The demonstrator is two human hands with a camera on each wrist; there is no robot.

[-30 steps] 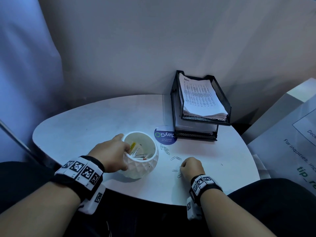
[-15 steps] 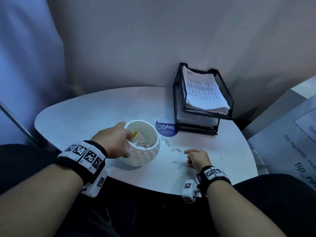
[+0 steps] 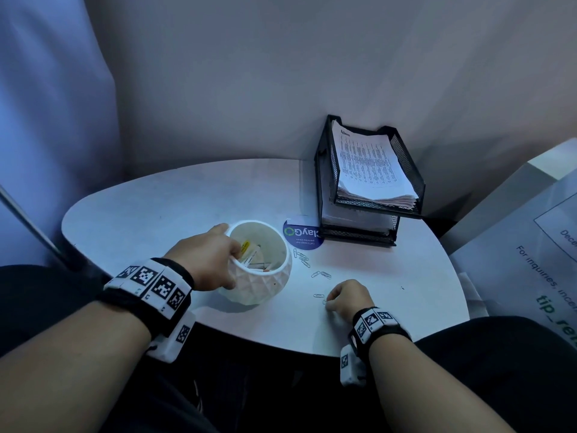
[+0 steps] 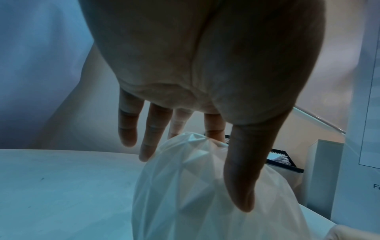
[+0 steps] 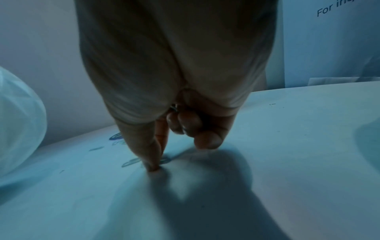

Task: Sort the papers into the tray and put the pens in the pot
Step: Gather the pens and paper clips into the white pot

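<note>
Pinching a paper clip (image 5: 164, 160) against the table (image 3: 187, 198), the right hand (image 3: 349, 296) gathers strays; the left hand (image 3: 206, 260) grips the pot (image 3: 262, 285) rim. Papers (image 3: 368, 164) already fill the tray (image 3: 409, 170). Next, I judge: lift the clip cleanly.

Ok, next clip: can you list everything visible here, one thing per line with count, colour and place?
Round-edged table top: one, white, in front of the person.
Faceted ceramic pot: one, white, near table middle, tilted; pens inside, count unclear.
Two-tier wire mesh tray: one, black, far right of table, against the wall.
Printed paper stack: one, white, in the top tier; more sheets in the lower tier.
Round sticker: one, dark blue, between pot and tray.
Metal paper clips: several, silver, loose right of the pot.
Printed sign board: one, white, right of the table.
Left hand: grip on the pot's rim.
Right hand: fingertips pinching a clip on the table.
</note>
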